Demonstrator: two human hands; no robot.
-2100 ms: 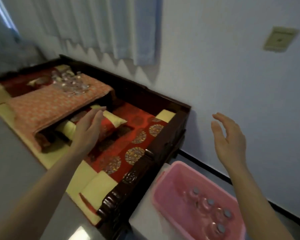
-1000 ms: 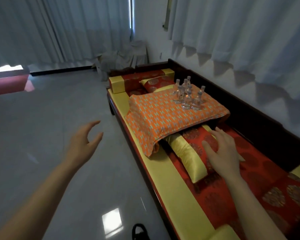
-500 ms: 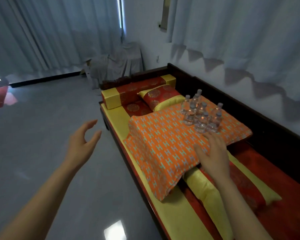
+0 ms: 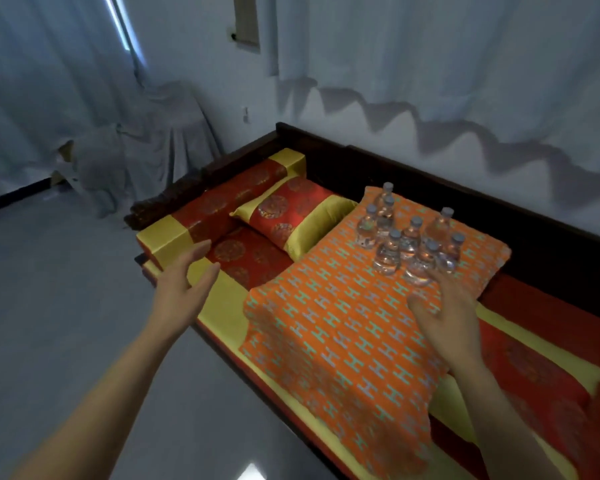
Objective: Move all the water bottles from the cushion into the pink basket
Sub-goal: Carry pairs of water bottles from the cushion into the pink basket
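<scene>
Bedding crowds the space round both sets of fingers. Just beyond the right hand (image 4: 444, 310), whose fingers are spread and straight and hold nothing, the water bottles (image 4: 409, 237) stand upright in a tight cluster on the far end of the orange cushion (image 4: 326, 341). The nearest bottle is right at the fingertips, and whether they touch it cannot be told. Left of those fingers and farther off, a red-and-gold pillow (image 4: 291, 216) butts against the cushion's far corner, with a long bolster (image 4: 222, 206) behind it. The left hand (image 4: 184, 289) hangs with fingers loosely extended and thumb apart, gripping nothing. It is above the yellow seat edge, and the bolster's yellow end lies just past its fingertips. Right of the right wrist, a second pillow (image 4: 534, 372) pokes out from under the cushion's near end. All of this rests on a red seat pad (image 4: 250, 258) in a dark wooden bench (image 4: 333, 164) set against a pale wall. White curtains (image 4: 465, 64) hang above the bench, and a shape draped in grey cloth (image 4: 160, 140) sits in the corner. The floor (image 4: 49, 323) left of the left hand is glossy grey.
</scene>
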